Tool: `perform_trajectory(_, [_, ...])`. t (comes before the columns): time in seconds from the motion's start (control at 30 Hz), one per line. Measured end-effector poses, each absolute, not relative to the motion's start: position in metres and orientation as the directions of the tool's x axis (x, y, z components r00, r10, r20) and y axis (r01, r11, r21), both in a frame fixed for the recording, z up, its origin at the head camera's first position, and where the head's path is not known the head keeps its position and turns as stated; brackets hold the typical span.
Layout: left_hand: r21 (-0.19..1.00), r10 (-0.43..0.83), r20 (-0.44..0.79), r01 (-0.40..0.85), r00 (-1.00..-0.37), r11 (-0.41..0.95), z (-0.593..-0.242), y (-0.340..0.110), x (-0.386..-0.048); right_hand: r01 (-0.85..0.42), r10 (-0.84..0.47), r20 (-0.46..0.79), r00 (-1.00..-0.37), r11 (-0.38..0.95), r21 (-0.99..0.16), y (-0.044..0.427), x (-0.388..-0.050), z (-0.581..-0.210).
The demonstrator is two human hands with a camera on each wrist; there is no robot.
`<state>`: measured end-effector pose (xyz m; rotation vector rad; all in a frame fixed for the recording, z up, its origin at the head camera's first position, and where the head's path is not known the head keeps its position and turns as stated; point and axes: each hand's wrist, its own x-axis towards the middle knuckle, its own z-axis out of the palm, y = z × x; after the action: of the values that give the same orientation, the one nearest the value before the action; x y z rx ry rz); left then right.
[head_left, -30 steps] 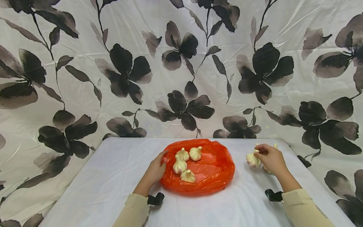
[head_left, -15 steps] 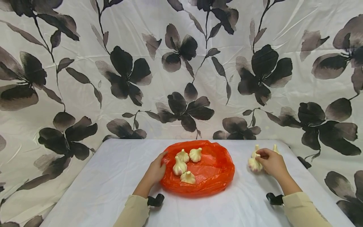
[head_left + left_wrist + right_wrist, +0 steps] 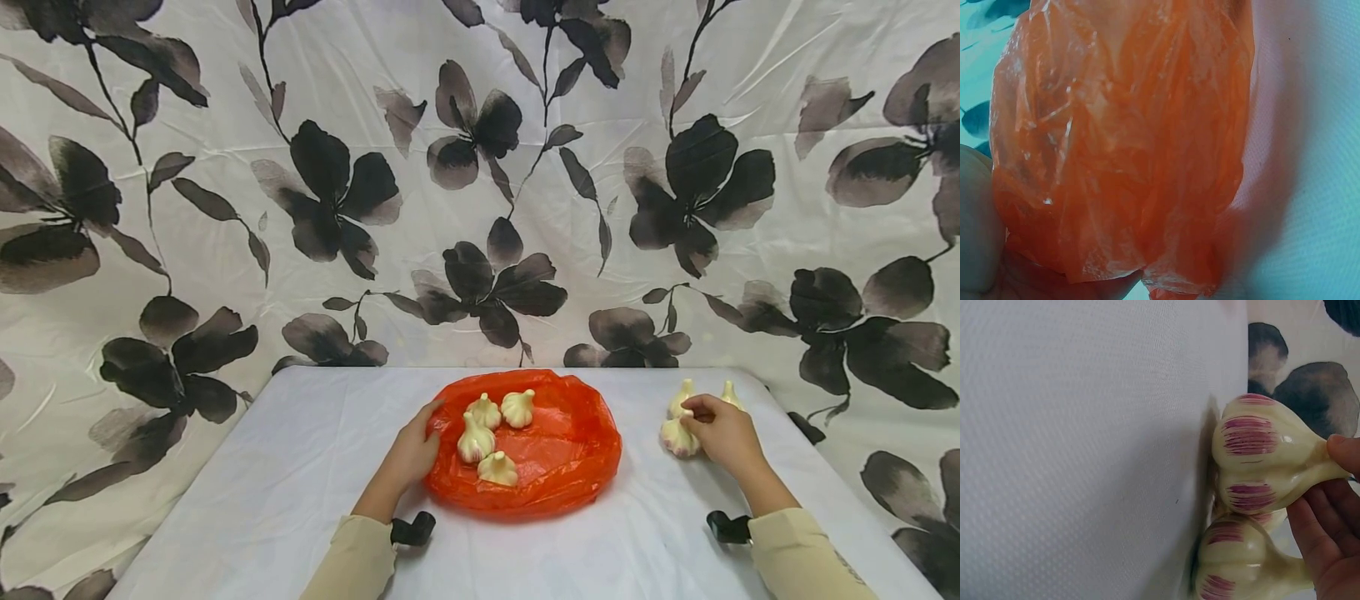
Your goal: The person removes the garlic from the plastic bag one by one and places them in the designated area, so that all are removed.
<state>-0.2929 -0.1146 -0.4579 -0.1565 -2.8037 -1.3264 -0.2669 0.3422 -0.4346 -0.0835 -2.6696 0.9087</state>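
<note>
In the head view an orange plastic bag (image 3: 558,442) lies spread with its mouth up and several garlic bulbs (image 3: 476,439) inside. My left hand (image 3: 414,446) grips the bag's left edge; the left wrist view shows the crinkled bag side (image 3: 1129,156) up close by the thumb (image 3: 975,219). To the right of the bag, my right hand (image 3: 722,429) pinches a garlic bulb (image 3: 1254,453) by its neck, close to the tabletop. Another bulb (image 3: 1241,559) stands beside it, and a third is mostly hidden behind these two in the right wrist view.
A white cloth covers the table (image 3: 300,467). Behind it hangs a pale curtain (image 3: 480,100) printed with dark flowers. White tabletop lies between the bag and the bulbs at the right. A black wrist camera (image 3: 727,527) sits on each forearm.
My right hand has moved slightly to the right and lower with the pinched garlic bulb, nearer the other bulbs. The left hand and the bag have stayed in place.
</note>
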Motion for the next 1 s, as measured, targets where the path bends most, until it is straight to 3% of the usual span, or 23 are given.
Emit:
perform_trajectory(0.53, [0.761,0.074,0.098,0.122,-0.992,0.637,-0.459,-0.115,-0.291,-0.051,0.146,0.268,-0.952,0.791,-0.61,0.341,-0.267,-0.433])
perform_trajectory(1.0, [0.772,0.051,0.043,0.066,-0.998,0.633,-0.458,-0.113,-0.29,-0.097,0.103,0.307,-0.946,0.814,-0.572,0.333,-0.267,-0.423])
